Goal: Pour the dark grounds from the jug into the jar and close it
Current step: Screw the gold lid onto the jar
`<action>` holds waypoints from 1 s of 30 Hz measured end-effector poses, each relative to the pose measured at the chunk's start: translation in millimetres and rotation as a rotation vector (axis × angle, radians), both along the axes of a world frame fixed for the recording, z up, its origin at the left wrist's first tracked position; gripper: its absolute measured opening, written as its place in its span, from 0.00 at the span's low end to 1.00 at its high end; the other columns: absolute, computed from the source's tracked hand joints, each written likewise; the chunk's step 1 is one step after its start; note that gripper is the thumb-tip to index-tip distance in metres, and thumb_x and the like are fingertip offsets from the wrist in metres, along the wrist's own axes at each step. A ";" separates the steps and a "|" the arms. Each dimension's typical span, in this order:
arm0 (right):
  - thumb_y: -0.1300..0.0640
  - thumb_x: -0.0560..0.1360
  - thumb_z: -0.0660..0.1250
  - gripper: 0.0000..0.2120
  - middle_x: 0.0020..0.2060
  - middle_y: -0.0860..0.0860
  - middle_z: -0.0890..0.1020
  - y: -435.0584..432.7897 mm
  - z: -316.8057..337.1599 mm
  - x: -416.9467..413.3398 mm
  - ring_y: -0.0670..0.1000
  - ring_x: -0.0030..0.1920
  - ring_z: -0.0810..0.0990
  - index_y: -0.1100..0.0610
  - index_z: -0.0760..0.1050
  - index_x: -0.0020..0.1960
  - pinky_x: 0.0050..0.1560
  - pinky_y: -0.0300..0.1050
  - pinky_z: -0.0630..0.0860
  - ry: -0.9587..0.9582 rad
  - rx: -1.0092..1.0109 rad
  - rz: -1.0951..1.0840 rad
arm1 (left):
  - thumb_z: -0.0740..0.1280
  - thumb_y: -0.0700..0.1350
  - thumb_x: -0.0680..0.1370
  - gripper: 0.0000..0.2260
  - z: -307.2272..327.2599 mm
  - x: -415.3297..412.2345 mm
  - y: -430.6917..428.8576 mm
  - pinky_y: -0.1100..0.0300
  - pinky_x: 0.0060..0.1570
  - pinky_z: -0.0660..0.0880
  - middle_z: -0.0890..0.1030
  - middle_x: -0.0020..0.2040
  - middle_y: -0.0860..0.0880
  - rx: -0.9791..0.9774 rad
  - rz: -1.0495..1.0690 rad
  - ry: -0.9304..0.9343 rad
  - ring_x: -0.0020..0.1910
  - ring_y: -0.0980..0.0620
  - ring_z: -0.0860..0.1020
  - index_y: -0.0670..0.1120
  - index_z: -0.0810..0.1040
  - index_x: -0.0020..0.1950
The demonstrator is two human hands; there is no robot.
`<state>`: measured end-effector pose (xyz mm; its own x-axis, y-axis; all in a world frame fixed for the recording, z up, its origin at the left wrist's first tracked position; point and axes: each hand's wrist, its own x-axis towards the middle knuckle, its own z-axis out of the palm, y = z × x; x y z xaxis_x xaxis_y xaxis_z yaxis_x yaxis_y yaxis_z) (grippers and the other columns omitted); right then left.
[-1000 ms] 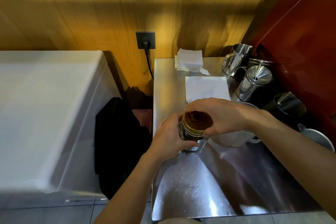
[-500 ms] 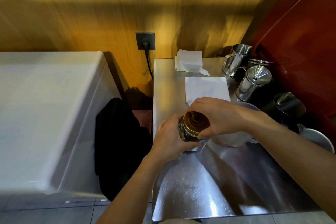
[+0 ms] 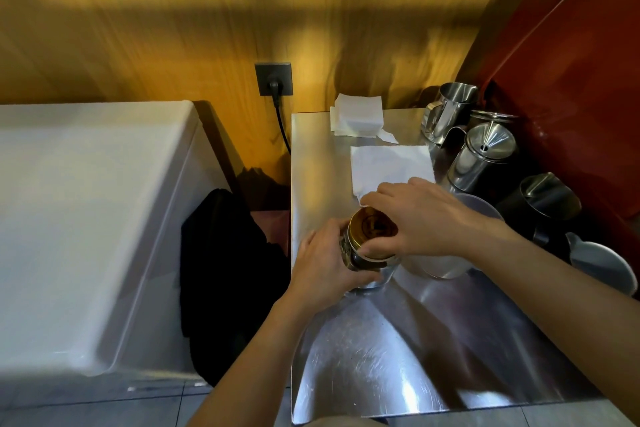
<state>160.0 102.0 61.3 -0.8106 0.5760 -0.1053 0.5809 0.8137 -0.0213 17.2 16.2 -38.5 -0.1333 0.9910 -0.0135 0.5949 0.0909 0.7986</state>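
A glass jar with dark contents stands on the steel counter, near its left edge. My left hand wraps around the jar's left side. A gold metal lid sits on top of the jar, and my right hand grips the lid's rim from the right and from above. A translucent white jug stands just right of the jar, mostly hidden under my right wrist.
White paper sheets lie behind the jar, with a folded stack further back. Steel pitchers, a lidded steel pot, a dark pitcher and a grey cup line the counter's right side by a red wall. A white appliance stands left.
My right hand has turned on the gold lid, its fingers shifting around the rim. The jar and my left hand stayed in about the same place.
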 end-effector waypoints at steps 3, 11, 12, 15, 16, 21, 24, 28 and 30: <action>0.28 0.66 0.57 0.34 0.62 0.49 0.73 0.6 -2.6 3.6 0.51 0.58 0.70 0.47 0.66 0.65 0.57 0.51 0.64 0.012 -0.025 0.070 | 0.76 0.62 0.60 0.32 -0.5 -0.7 0.0 0.43 0.58 0.74 0.76 0.54 0.56 0.004 0.001 -0.005 0.57 0.50 0.74 0.61 0.63 0.56; 0.25 0.64 0.54 0.39 0.58 0.48 0.74 2.4 -5.1 4.3 0.51 0.54 0.72 0.47 0.61 0.67 0.54 0.52 0.65 -0.014 -0.021 0.010 | 0.78 0.60 0.61 0.33 -2.1 -0.5 1.2 0.44 0.58 0.74 0.76 0.55 0.54 0.006 -0.005 0.012 0.57 0.50 0.74 0.56 0.65 0.59; 0.28 0.65 0.58 0.37 0.59 0.47 0.73 3.1 -5.9 5.6 0.50 0.55 0.71 0.46 0.60 0.67 0.54 0.52 0.64 -0.011 -0.060 0.032 | 0.78 0.60 0.61 0.33 -2.3 -0.4 1.2 0.44 0.58 0.74 0.76 0.56 0.54 0.009 -0.002 0.014 0.58 0.50 0.74 0.56 0.65 0.59; 0.33 0.68 0.62 0.32 0.57 0.47 0.74 1.3 -7.5 6.0 0.50 0.52 0.73 0.45 0.61 0.66 0.52 0.49 0.66 -0.012 -0.084 0.065 | 0.78 0.61 0.61 0.32 -2.7 -0.5 1.1 0.45 0.58 0.74 0.75 0.53 0.57 0.021 -0.008 0.026 0.57 0.50 0.74 0.60 0.64 0.57; 0.29 0.67 0.59 0.33 0.55 0.48 0.76 0.2 -7.7 5.4 0.50 0.49 0.74 0.47 0.62 0.65 0.50 0.48 0.66 -0.008 -0.032 0.033 | 0.77 0.61 0.60 0.31 -3.2 -0.9 1.3 0.45 0.57 0.74 0.74 0.52 0.57 0.027 -0.010 0.027 0.56 0.51 0.74 0.62 0.62 0.55; 0.28 0.66 0.58 0.35 0.56 0.48 0.75 -2.0 -8.0 7.2 0.51 0.52 0.73 0.48 0.61 0.66 0.52 0.50 0.67 0.032 -0.017 0.010 | 0.76 0.62 0.60 0.32 -4.6 -1.7 2.2 0.46 0.57 0.74 0.72 0.51 0.58 0.041 -0.021 0.028 0.56 0.52 0.73 0.61 0.62 0.56; 0.35 0.67 0.66 0.31 0.53 0.49 0.75 -1.4 -9.8 8.9 0.50 0.49 0.73 0.47 0.62 0.65 0.47 0.45 0.69 0.006 -0.063 0.089 | 0.75 0.65 0.60 0.32 -4.4 -3.7 4.0 0.44 0.59 0.73 0.74 0.52 0.57 0.024 -0.052 0.002 0.57 0.51 0.73 0.59 0.63 0.56; 0.26 0.66 0.55 0.37 0.52 0.49 0.76 -2.2 -10.4 10.7 0.50 0.46 0.75 0.49 0.63 0.66 0.44 0.45 0.69 0.035 0.061 0.056 | 0.76 0.64 0.60 0.32 -4.0 -8.1 8.0 0.43 0.61 0.72 0.75 0.55 0.56 -0.011 -0.100 -0.025 0.57 0.51 0.74 0.62 0.61 0.55; 0.28 0.68 0.57 0.36 0.55 0.51 0.74 -3.5 -13.4 12.8 0.51 0.48 0.74 0.47 0.61 0.69 0.45 0.47 0.73 0.027 0.054 0.158 | 0.76 0.63 0.60 0.32 -3.9 -11.6 12.3 0.43 0.61 0.72 0.75 0.57 0.54 -0.052 -0.142 -0.034 0.59 0.50 0.73 0.63 0.60 0.54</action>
<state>172.8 98.5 47.9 -0.8936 0.4455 -0.0546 0.4456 0.8952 0.0117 5.6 28.5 -42.3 0.0098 0.9977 -0.0671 0.5775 0.0491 0.8149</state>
